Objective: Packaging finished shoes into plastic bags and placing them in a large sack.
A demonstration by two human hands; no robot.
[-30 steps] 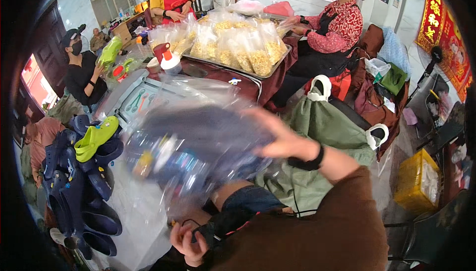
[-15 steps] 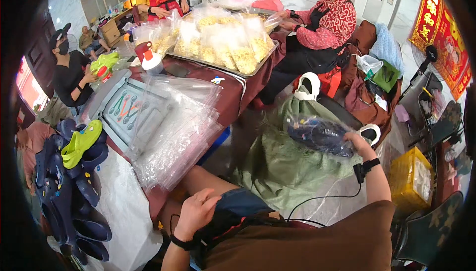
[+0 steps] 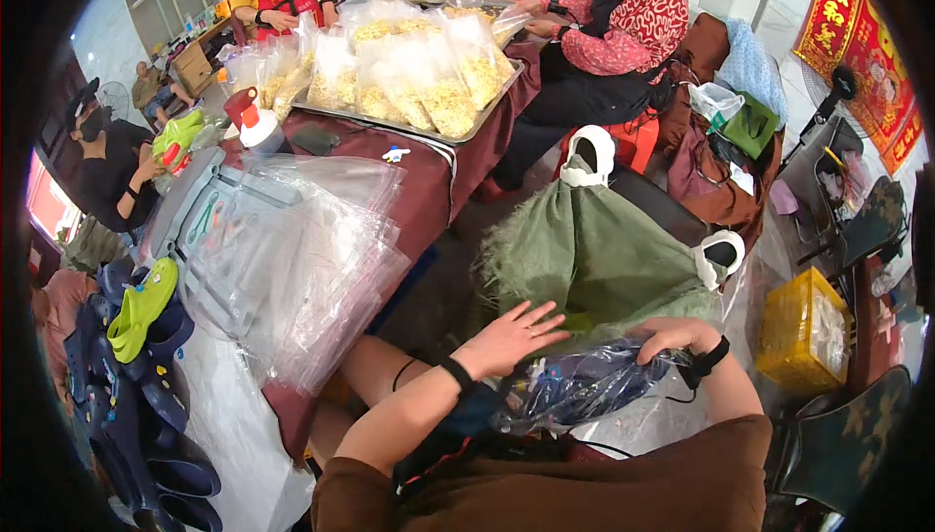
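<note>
Your right hand (image 3: 682, 335) clenches the end of a clear plastic bag of dark blue shoes (image 3: 575, 388), which lies crosswise on your lap below the green woven sack (image 3: 594, 259). Your left hand (image 3: 506, 337), fingers spread and released, hovers just above the bag's other end.

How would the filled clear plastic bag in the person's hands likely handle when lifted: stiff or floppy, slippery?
Probably floppy: the plastic bag sags and wrinkles between the right hand gripping one end and the left hand open above it. Its glossy film looks slippery. The dark contents bulge, so it may shift when lifted.
</note>
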